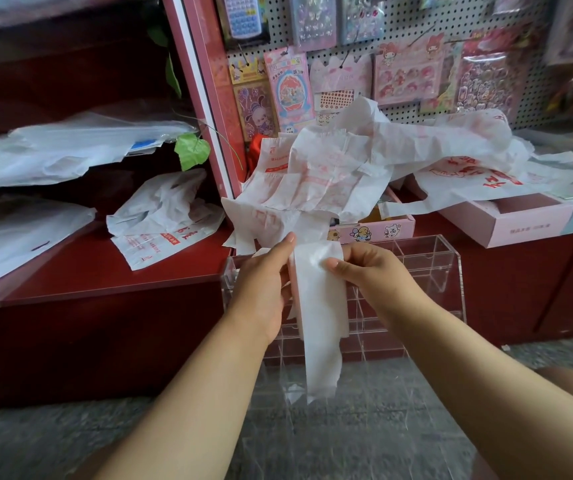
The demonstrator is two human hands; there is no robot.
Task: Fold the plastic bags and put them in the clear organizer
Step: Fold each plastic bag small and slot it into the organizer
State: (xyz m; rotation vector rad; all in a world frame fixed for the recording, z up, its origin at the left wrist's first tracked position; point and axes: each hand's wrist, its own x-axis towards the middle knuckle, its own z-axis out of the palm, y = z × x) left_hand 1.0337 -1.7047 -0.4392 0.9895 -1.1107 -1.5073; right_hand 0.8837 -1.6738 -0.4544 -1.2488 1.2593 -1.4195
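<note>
A white plastic bag [319, 306], folded into a long narrow strip, hangs down in front of me. My left hand [266, 282] grips its upper left edge. My right hand [370, 271] pinches the strip's right edge with the thumb on its front. Behind and below the strip stands the clear organizer [427, 271], an acrylic box with several compartments. A heap of loose white bags with red print [330, 168] lies beyond the hands, over the organizer's top edge.
More printed bags [164, 216] lie on the red counter [105, 271] to the left. Pink boxes [506, 220] sit at the right under other bags. A pegboard with sticker packs [406, 74] stands behind. Grey floor [53, 438] lies below.
</note>
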